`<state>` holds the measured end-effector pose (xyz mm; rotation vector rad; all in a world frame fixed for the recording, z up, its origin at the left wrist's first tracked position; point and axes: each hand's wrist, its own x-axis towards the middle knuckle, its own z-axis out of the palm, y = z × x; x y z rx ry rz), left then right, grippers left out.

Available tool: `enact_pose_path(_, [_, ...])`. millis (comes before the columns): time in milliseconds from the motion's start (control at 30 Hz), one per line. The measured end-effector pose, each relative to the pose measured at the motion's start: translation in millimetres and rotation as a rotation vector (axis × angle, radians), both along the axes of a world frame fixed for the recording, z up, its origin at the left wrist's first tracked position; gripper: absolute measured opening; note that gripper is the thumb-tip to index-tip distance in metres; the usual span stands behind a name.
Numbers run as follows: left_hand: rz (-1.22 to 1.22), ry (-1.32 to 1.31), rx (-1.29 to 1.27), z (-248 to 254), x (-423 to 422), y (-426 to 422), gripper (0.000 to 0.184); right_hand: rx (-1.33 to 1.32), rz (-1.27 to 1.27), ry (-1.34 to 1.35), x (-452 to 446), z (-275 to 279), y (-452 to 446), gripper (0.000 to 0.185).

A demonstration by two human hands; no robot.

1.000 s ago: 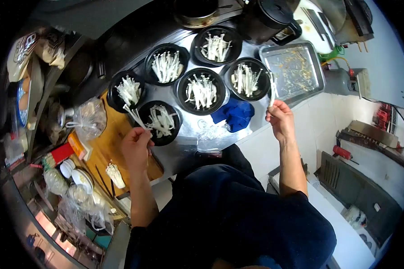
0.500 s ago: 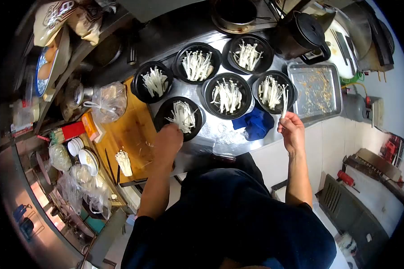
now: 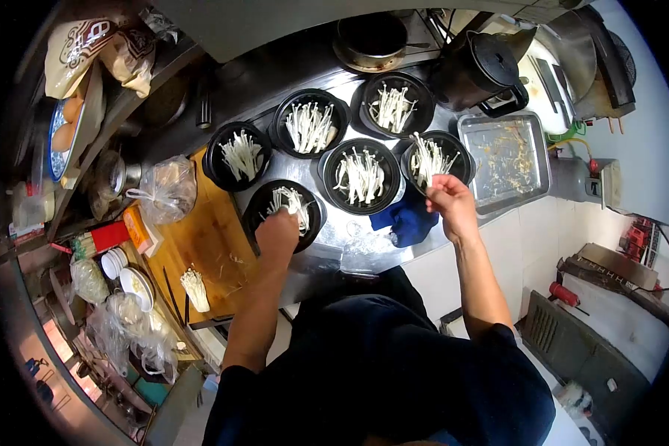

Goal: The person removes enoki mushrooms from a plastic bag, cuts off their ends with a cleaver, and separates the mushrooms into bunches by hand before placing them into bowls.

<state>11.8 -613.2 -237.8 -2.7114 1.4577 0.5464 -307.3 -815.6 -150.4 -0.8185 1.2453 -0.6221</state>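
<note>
My left hand [image 3: 277, 235] is over the front-left black pot [image 3: 314, 227], its fingers closed on the enoki mushrooms [image 3: 293, 202] there. My right hand [image 3: 453, 207] is at the near edge of the front-right black pot [image 3: 462, 160], fingers pinched on enoki mushrooms [image 3: 432, 157] at their lower ends. Between them stands the middle pot [image 3: 333, 186], with a bunch of enoki inside. More black pots with enoki stand behind: the left pot [image 3: 215, 167], back-middle pot [image 3: 281, 134] and back-right pot [image 3: 420, 100].
A cutting board [image 3: 212, 245] at left carries a bunch of enoki [image 3: 195, 288] and dark chopsticks [image 3: 172, 297]. A blue cloth [image 3: 407, 223] lies by the counter's front edge. At right are a metal tray [image 3: 546, 160] with scraps and a black kettle [image 3: 468, 74].
My right hand has moved left and in toward the front-right pot, bringing the enoki stems it held onto the bunch. My left hand stays at the front-left pot. The view has shifted slightly.
</note>
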Motion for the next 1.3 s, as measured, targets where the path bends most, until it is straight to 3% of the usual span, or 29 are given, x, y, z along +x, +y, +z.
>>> enact_pose_path(300, [0.056,0.062,-0.043,34.1,-3.1,5.1,0.025,-0.127,0.099,0.015,35.9,7.4,-64.7,0.012])
enact_pose_path(400, [0.101,0.13,-0.072,36.8,-3.6,9.4,0.022,-0.091,0.101,-0.013,47.4,-0.8,-89.6,0.019])
enact_pose_path(467, [0.119,0.167,-0.077,40.8,-6.5,8.7,0.021,-0.06,0.139,0.147,54.1,-5.9,-97.4,0.025])
enact_pose_path(533, [0.131,0.138,-0.08,52.5,-9.1,4.3,0.02,-0.284,0.198,0.401,43.7,-28.8,-101.7,0.022])
enact_pose_path(667, [0.123,0.154,-0.103,47.6,-9.9,13.0,0.016,-0.486,0.269,0.513,28.4,-32.7,-103.2,0.018])
enact_pose_path(733, [0.03,0.232,-0.3,38.7,-10.3,16.0,0.016,-0.844,0.482,0.657,40.5,-3.8,-105.7,0.019])
enact_pose_path(867, [-0.066,0.257,-0.259,33.5,-12.2,8.8,0.024,-1.213,0.785,0.728,73.8,-20.0,-142.3,0.027])
enact_pose_path(933, [-0.183,0.206,-0.119,17.2,-10.6,10.1,0.024,-1.041,0.999,0.771,95.9,-44.4,-159.9,0.028])
enact_pose_path(967, [-0.197,0.193,-0.123,13.9,-10.0,12.3,0.024,-0.834,1.242,1.087,111.3,-54.8,-170.7,0.028])
enact_pose_path(1000, [-0.209,0.183,-0.118,11.7,-10.4,16.5,0.024,-0.847,1.346,1.146,119.2,-41.7,-168.3,0.026])
enact_pose_path(1033, [-0.19,0.189,-0.121,14.9,-9.9,19.8,0.022,-0.88,1.181,1.11,115.4,-42.8,-166.0,0.028])
enact_pose_path(1067, [-0.15,0.207,-0.166,30.7,-11.3,22.0,0.02,-1.092,0.903,0.879,110.6,-33.0,-156.0,0.031])
enact_pose_path(1100, [-0.112,0.226,-0.213,46.4,-12.5,24.0,0.019,-1.127,0.825,0.757,109.1,-16.9,-147.4,0.034])
enact_pose_path(1233, [0.087,0.296,-0.256,80.7,-13.1,55.9,0.019,-1.017,0.819,0.565,99.7,28.0,-78.5,0.026])
enact_pose_path(1300, [0.123,0.279,-0.264,89.9,-20.1,80.7,0.019,-0.965,0.957,0.454,106.2,38.4,-25.3,0.027])
